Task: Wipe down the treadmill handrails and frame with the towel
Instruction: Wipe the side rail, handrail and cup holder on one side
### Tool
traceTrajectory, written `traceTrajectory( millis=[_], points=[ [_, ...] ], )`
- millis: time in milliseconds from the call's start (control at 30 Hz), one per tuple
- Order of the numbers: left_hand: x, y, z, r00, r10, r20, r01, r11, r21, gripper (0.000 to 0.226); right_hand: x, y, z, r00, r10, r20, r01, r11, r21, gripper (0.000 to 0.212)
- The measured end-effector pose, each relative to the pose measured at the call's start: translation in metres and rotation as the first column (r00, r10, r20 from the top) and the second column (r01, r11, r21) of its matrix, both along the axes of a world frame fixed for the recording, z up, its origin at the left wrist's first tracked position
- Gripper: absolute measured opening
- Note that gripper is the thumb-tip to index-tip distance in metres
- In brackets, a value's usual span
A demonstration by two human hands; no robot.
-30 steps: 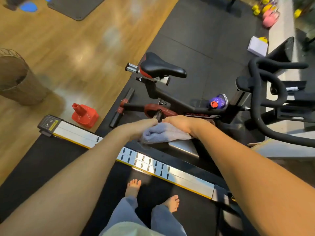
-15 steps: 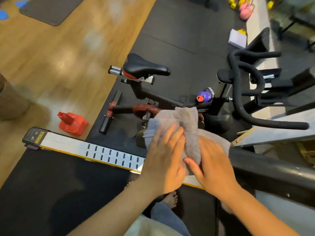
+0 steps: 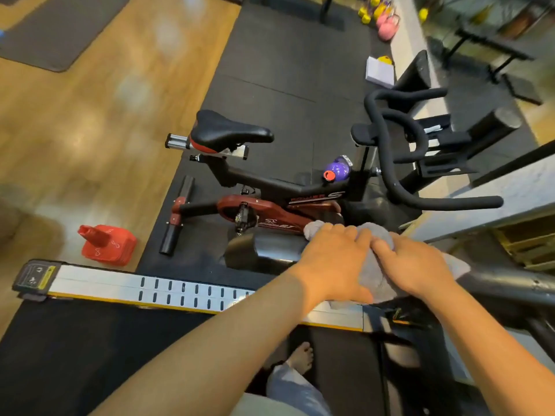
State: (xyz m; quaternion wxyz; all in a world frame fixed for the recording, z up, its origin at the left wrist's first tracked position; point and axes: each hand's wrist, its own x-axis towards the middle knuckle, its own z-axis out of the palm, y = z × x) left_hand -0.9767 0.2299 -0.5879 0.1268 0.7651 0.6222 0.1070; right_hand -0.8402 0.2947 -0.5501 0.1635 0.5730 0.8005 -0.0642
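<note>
A grey towel [image 3: 374, 276] is draped over the black treadmill handrail [image 3: 264, 250], which runs from its rounded end at centre to the right edge. My left hand [image 3: 333, 262] lies on top of the towel, fingers curved over the rail. Beside it, my right hand [image 3: 413, 265] also presses the towel onto the handrail, fingers together. The silver side rail of the treadmill frame [image 3: 120, 288] runs below, next to the black belt [image 3: 90, 355] where my bare foot shows.
A black and red spin bike [image 3: 270, 193] with a purple bottle [image 3: 338, 169] stands just beyond the handrail. A stack of red cones [image 3: 103, 244] sits on the wooden floor at left. Kettlebells [image 3: 386, 25] lie far back.
The towel was held up loose half a second ago; it now lies wrapped over the handrail. Both hands have come down onto it and shifted right along the rail.
</note>
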Motion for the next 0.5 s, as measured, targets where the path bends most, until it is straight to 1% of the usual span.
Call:
traceTrajectory(
  millis=[33, 67, 133, 167, 200, 267, 300, 333, 367, 400, 433, 500],
  points=[
    [-0.014, -0.009, -0.002, 1.0, 0.013, -0.016, -0.013, 1.0, -0.011, 0.094, -0.012, -0.002, 0.0, 1.0, 0.008, -0.008, -0.009, 0.999, -0.052, 0.056],
    [-0.029, -0.017, -0.003, 1.0, 0.027, -0.012, -0.027, 1.0, -0.009, 0.094, -0.024, -0.005, -0.001, 0.999, 0.021, -0.05, -0.025, 0.996, -0.091, 0.052],
    [-0.056, -0.035, -0.004, 0.997, 0.071, 0.006, -0.071, 0.997, 0.023, 0.088, -0.053, -0.017, -0.006, 0.987, 0.073, -0.142, -0.087, 0.992, -0.094, 0.049],
    [-0.066, -0.044, 0.001, 0.994, 0.11, -0.011, -0.11, 0.993, 0.034, 0.081, -0.068, -0.026, -0.01, 0.981, 0.105, -0.166, -0.114, 0.992, -0.048, 0.05],
    [-0.077, -0.053, 0.002, 0.988, 0.154, -0.026, -0.154, 0.988, 0.017, 0.075, -0.08, -0.037, -0.016, 0.973, 0.138, -0.187, -0.132, 0.99, 0.042, 0.051],
    [-0.094, -0.072, 0.001, 0.965, 0.261, 0.032, -0.26, 0.965, -0.036, 0.071, -0.096, -0.067, -0.031, 0.944, 0.182, -0.276, -0.115, 0.964, 0.24, 0.046],
    [-0.101, -0.082, -0.001, 0.959, 0.28, 0.041, -0.28, 0.96, -0.022, 0.074, -0.099, -0.085, -0.036, 0.912, 0.205, -0.356, -0.094, 0.948, 0.305, 0.042],
    [-0.106, -0.091, -0.007, 0.961, 0.276, 0.021, -0.276, 0.961, 0.03, 0.077, -0.098, -0.099, -0.043, 0.859, 0.228, -0.458, -0.067, 0.938, 0.34, 0.041],
    [-0.108, -0.099, -0.015, 0.961, 0.278, 0.003, -0.277, 0.956, 0.097, 0.075, -0.095, -0.111, -0.048, 0.802, 0.247, -0.544, -0.048, 0.934, 0.353, 0.045],
    [-0.108, -0.104, -0.019, 0.96, 0.279, -0.019, -0.273, 0.95, 0.153, 0.069, -0.089, -0.117, -0.053, 0.771, 0.282, -0.57, -0.068, 0.928, 0.367, 0.051],
    [-0.103, -0.105, -0.022, 0.961, 0.269, -0.056, -0.257, 0.951, 0.171, 0.064, -0.081, -0.118, -0.058, 0.761, 0.338, -0.554, -0.112, 0.909, 0.401, 0.055],
    [-0.089, -0.099, -0.022, 0.967, 0.229, -0.108, -0.208, 0.963, 0.172, 0.062, -0.064, -0.111, -0.062, 0.753, 0.427, -0.501, -0.189, 0.87, 0.456, 0.059]
  ],
)
